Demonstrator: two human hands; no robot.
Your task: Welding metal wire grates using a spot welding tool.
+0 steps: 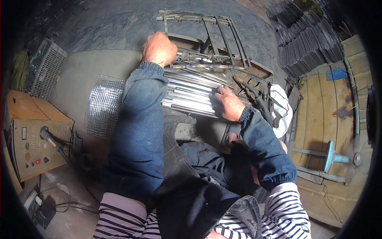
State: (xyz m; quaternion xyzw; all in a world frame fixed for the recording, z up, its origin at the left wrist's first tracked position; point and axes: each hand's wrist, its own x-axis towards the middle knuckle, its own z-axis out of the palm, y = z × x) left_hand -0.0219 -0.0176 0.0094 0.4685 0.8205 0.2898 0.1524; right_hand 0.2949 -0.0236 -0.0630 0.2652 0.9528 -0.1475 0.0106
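My left hand (pixel 159 48) is closed in a fist at the left end of a metal frame (pixel 219 38) made of thin bars. Whatever its fingers hold is hidden behind the back of the hand. Below the frame lies a bundle of shiny metal rods (pixel 187 93), mostly side by side, some crossing at an angle. My right hand (pixel 230 104) rests at the right part of the bundle, its fingers curled down and closed on the rods. Just right of that hand lies a welding torch (pixel 250 89) with a dark cable. Blue sleeve covers run over both forearms.
An orange-and-grey welding machine (pixel 39 137) with a lit red lamp stands at left. Wire mesh (pixel 104 105) lies beside my left forearm, near a plastic crate (pixel 48 69). Stacked dark mesh panels (pixel 308 44) fill the far right. White cloth (pixel 279 109) hangs beside the torch.
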